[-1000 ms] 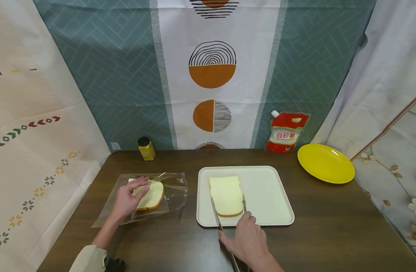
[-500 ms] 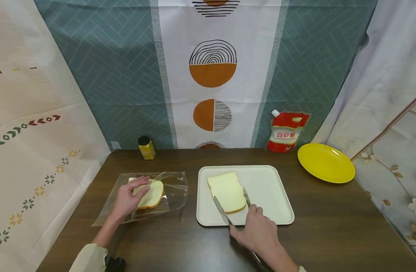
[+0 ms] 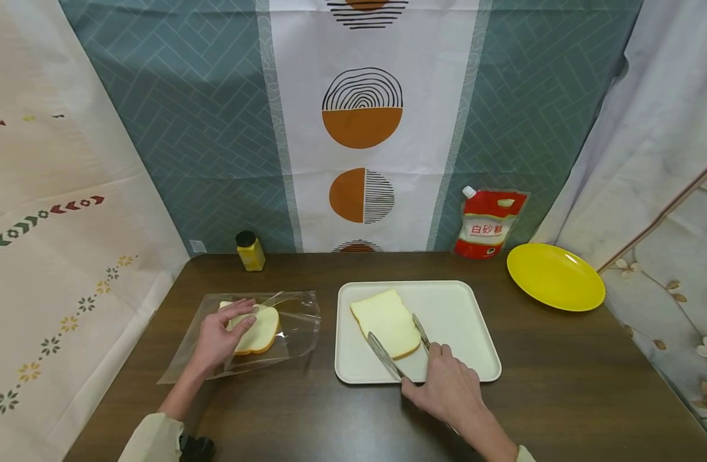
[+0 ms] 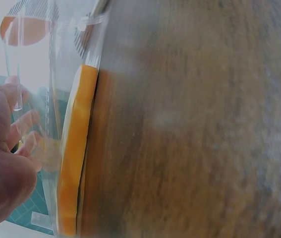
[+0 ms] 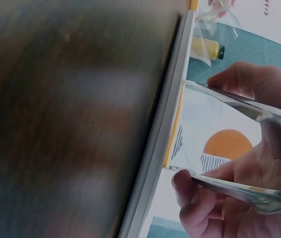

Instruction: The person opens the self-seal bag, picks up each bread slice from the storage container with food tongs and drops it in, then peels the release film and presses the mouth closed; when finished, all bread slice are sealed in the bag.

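Squarely on the bare wood or just clear of it matters less here than how the slice is held: the pale-yellow, brown-crusted square slice of bread (image 3: 386, 321) lies flat and askew on the left part of a white rectangular tray (image 3: 457, 333), its near corner pointing toward the person. Long shiny metal tongs (image 3: 386, 355) straddle its near part, one arm beside each side edge; whether both tips press the crust cannot be told. The right hand (image 3: 448, 388) grasps the tongs, thumb on one arm and fingers on the other. Soft bread probably dents easily, so an even, light squeeze low on both edges would serve best, with the arms level and deeper along the slice before any lift. To the left, the left hand (image 3: 222, 335) lies over a clear plastic bag (image 3: 300, 327) with a second crusted slice (image 3: 261, 335) inside; whether its fingers pinch the film or merely rest there cannot be told. A steady, gentle touch there should spare that bread. Farther back on the dark brown wooden table (image 3: 296, 420) are a yellow jar with a black lid (image 3: 251, 255), a red-and-white pouch (image 3: 484, 228) and a round yellow plate (image 3: 555, 277).
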The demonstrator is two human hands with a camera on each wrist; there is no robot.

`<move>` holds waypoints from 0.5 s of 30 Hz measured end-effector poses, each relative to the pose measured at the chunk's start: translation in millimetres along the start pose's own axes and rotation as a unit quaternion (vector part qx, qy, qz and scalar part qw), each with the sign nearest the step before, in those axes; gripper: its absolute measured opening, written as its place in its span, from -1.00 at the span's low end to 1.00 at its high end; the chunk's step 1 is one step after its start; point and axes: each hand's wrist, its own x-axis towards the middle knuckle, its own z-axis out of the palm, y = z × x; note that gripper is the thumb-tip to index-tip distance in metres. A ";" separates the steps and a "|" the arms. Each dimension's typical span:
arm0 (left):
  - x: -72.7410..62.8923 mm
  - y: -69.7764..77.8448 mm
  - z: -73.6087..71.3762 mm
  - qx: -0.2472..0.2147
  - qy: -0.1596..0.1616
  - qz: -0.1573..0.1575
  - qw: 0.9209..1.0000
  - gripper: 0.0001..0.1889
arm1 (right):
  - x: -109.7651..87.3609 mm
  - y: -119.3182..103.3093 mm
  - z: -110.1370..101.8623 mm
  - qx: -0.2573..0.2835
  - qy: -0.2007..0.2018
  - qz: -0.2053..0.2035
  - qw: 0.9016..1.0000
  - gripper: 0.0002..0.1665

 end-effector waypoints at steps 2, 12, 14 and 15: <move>0.1 0.4 0.0 -0.003 -0.001 0.001 1.000 -0.79 | 0.1 0.8 0.5 0.002 0.003 -0.006 1.000 -0.41; 0.8 1.3 0.7 -0.007 -0.002 0.000 1.000 -0.80 | 1.0 6.2 3.8 -0.004 0.015 -0.036 0.999 -0.44; 0.9 1.7 0.8 -0.007 -0.003 -0.004 1.000 -0.80 | 1.4 6.7 4.6 -0.005 0.017 -0.041 0.999 -0.46; 1.0 2.3 0.8 -0.006 -0.004 -0.005 1.000 -0.80 | 1.6 6.8 5.0 -0.004 0.018 -0.045 0.999 -0.48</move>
